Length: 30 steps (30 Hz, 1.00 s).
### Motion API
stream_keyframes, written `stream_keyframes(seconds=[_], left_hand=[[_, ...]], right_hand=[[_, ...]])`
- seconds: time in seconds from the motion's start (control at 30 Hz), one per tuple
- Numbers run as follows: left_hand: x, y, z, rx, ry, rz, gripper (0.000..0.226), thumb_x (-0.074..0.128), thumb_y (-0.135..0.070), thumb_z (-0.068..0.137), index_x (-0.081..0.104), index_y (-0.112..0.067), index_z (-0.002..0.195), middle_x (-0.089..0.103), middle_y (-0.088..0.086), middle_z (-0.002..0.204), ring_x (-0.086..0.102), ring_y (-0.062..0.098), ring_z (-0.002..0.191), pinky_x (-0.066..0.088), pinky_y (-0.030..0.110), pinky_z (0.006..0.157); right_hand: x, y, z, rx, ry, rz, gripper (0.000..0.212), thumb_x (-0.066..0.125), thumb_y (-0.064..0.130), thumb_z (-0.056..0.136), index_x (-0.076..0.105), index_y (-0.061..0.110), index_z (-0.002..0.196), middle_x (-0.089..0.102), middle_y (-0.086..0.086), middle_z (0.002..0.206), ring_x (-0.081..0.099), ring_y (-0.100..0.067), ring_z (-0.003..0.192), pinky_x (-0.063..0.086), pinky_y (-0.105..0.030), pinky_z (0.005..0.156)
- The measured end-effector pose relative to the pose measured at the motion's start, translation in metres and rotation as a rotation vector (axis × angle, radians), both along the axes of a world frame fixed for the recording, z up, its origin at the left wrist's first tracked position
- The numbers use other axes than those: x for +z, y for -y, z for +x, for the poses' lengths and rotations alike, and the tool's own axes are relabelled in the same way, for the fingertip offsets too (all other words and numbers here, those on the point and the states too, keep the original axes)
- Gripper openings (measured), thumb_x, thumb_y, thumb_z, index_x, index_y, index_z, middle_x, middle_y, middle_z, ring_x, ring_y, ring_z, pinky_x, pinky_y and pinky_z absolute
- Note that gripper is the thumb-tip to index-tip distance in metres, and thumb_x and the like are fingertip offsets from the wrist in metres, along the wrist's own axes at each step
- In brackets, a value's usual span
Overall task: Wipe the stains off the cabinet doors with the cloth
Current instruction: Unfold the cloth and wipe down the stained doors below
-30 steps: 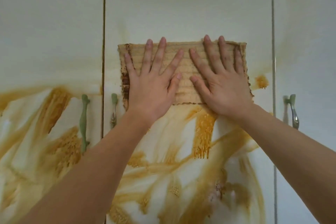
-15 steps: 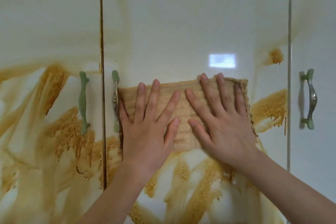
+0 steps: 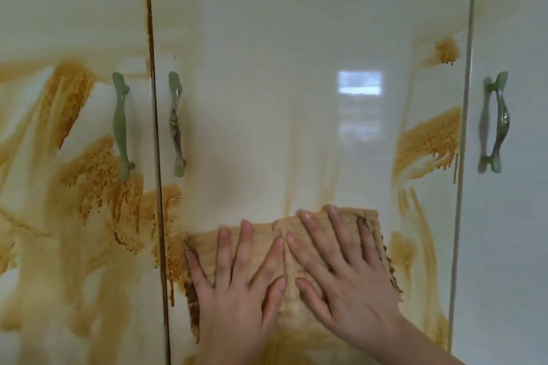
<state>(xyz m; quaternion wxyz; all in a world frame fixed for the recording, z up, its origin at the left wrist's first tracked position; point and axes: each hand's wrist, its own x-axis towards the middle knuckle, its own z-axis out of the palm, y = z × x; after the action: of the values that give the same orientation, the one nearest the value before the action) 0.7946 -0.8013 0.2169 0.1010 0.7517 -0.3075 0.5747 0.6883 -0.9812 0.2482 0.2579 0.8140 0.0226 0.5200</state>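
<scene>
Glossy cream cabinet doors (image 3: 296,38) fill the whole view, three panels side by side, smeared with orange-brown stains (image 3: 98,181). Both hands work low on the middle door (image 3: 267,127). The left hand (image 3: 237,299) and right hand (image 3: 347,284) lie flat, fingers straight and fanned, thumbs nearly meeting. They pin the cloth (image 3: 369,225) against the panel rather than gripping it. The spread palms probably load the cloth's full width evenly, so one pass clears a broad band. Above the fingertips the panel looks mostly clean, with only faint streaks. Thick smears lie just left of the left hand across the door gap, right of the right hand, and below the wrists. The cloth's edges are dark with grime, so it may start to smear rather than lift.
</scene>
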Motion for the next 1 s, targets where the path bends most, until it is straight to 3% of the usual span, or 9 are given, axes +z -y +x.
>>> stream_keyframes(seconds=[0.67, 0.9, 1.0], left_hand=[[-0.185, -0.015, 0.004, -0.083, -0.054, 0.024, 0.063, 0.036, -0.057, 0.103, 0.019, -0.039, 0.16, 0.001, 0.005, 0.171, -0.002, 0.031, 0.158, 0.001, 0.07, 0.118], [-0.293, -0.015, 0.001, -0.088, -0.1, 0.025, 0.061, 0.033, -0.057, 0.104, 0.016, -0.04, 0.16, 0.001, 0.003, 0.172, -0.001, 0.031, 0.158, -0.003, 0.065, 0.12], [-0.318, -0.008, -0.007, -0.1, -0.122, 0.02, 0.059, 0.032, -0.057, 0.104, 0.019, -0.041, 0.159, 0.002, 0.003, 0.172, -0.001, 0.031, 0.158, -0.001, 0.065, 0.119]], right_hand=[[-0.188, 0.0, -0.007, 0.048, -0.125, 0.021, 0.071, 0.051, 0.051, 0.101, 0.023, 0.03, 0.163, 0.008, 0.001, 0.173, 0.009, -0.026, 0.159, 0.009, -0.048, 0.125], [-0.277, 0.0, -0.01, 0.077, -0.213, -0.047, 0.068, 0.048, 0.048, 0.102, 0.024, 0.029, 0.163, 0.014, 0.007, 0.172, 0.012, -0.018, 0.159, 0.033, -0.045, 0.113], [-0.304, 0.008, -0.018, 0.063, -0.242, -0.043, 0.068, 0.052, 0.047, 0.101, 0.027, 0.031, 0.162, 0.016, 0.011, 0.171, 0.015, -0.014, 0.158, 0.024, -0.042, 0.118]])
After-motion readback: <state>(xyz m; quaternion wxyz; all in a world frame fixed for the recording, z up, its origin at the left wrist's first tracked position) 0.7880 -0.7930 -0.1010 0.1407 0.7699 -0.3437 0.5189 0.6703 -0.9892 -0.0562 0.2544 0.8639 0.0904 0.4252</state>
